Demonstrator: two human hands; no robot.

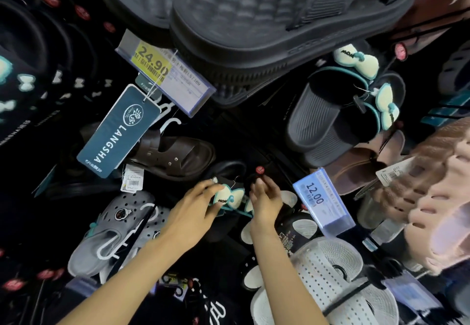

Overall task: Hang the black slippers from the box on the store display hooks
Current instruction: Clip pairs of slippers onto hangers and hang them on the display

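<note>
A pair of black slippers with cream-and-teal bows [230, 199] is held low in the middle of the display. My left hand [195, 210] grips the bow side of the pair from the left. My right hand [264, 197] pinches the top of the pair just under the red-capped tip of a display hook [260, 169]. A matching pair of black bow slippers [356, 91] hangs on a hook at upper right. The box is not in view.
Large dark slippers [254, 19] hang close overhead with a 24.90 price tag [162, 70]. A brown sandal [178, 157], grey clogs [114, 233], white perforated slippers [328, 274], pink clogs [432, 197] and a 12.00 price tag [320, 200] crowd around the hands.
</note>
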